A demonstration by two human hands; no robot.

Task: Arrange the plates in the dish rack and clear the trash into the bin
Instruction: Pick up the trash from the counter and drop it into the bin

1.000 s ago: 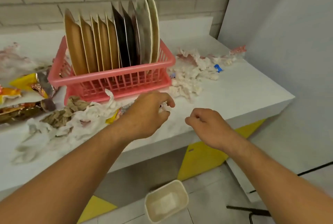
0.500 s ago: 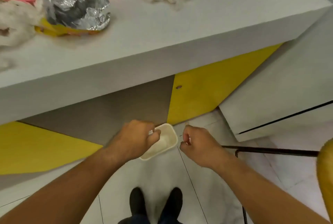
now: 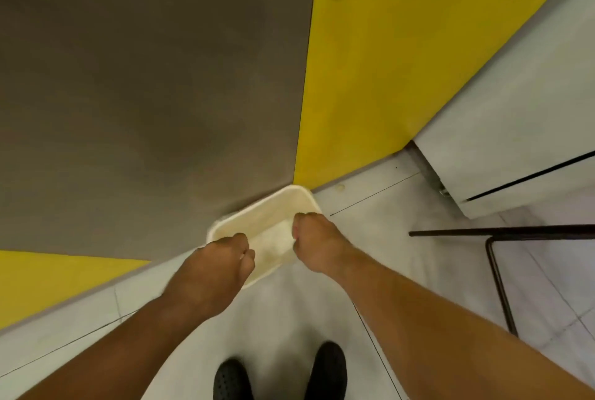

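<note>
While 0.5 s ago only nearing it, both fists, left hand (image 3: 222, 266) and right hand (image 3: 314, 243), overhang the bin (image 3: 273, 209), contents seemingly hidden.

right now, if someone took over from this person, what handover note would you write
Left hand: closed fist over the near rim of the cream bin; contents hidden.
Right hand: closed fist over the bin's right side; contents hidden.
Bin: on the tiled floor, against the cabinet front, something pale lying inside.
Done: cannot be judged; the rack, plates and counter are out of view.
Left: open both fists over the bin.
</note>
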